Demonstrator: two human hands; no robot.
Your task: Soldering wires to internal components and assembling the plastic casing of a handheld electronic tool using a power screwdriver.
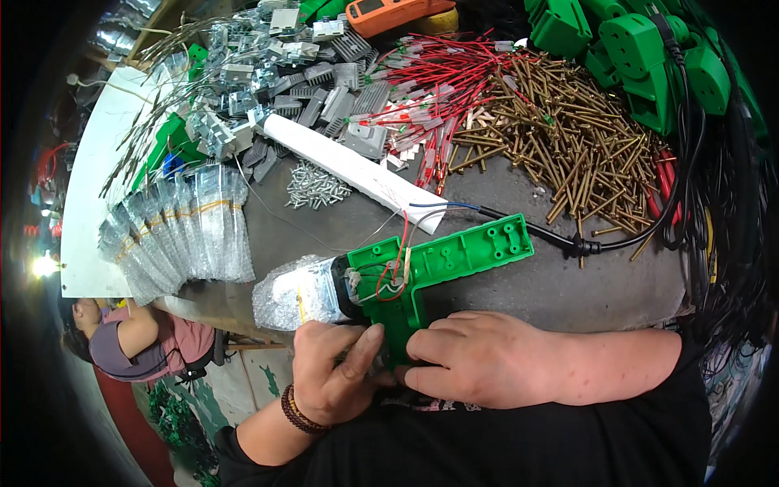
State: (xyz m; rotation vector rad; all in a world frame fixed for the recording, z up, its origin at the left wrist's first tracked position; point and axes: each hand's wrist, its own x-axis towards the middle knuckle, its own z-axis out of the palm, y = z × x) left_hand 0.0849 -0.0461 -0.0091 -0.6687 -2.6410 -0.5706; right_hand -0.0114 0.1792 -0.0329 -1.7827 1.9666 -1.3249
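Note:
An open green plastic housing half (pixel 442 258), shaped like a gun, lies at the near edge of the grey table (pixel 503 211). Red and white wires (pixel 395 272) run inside it, and a bubble-wrapped cylinder (pixel 294 294) sticks out of its left end. A black cable (pixel 552 238) leaves its right end. My left hand (pixel 329 373) grips the lower handle part from the left, thumb pressed against it. My right hand (pixel 471 357) closes over the same handle from the right. Both hands touch at the housing's grip.
Piles crowd the far table: brass screws (pixel 560 130), red wires with clear sleeves (pixel 442 81), grey metal heat sinks (pixel 316 89), small silver screws (pixel 316 185), a white tube (pixel 357 166), bagged bundles (pixel 182 227), green housings (pixel 641 49). A person sits lower left (pixel 122 337).

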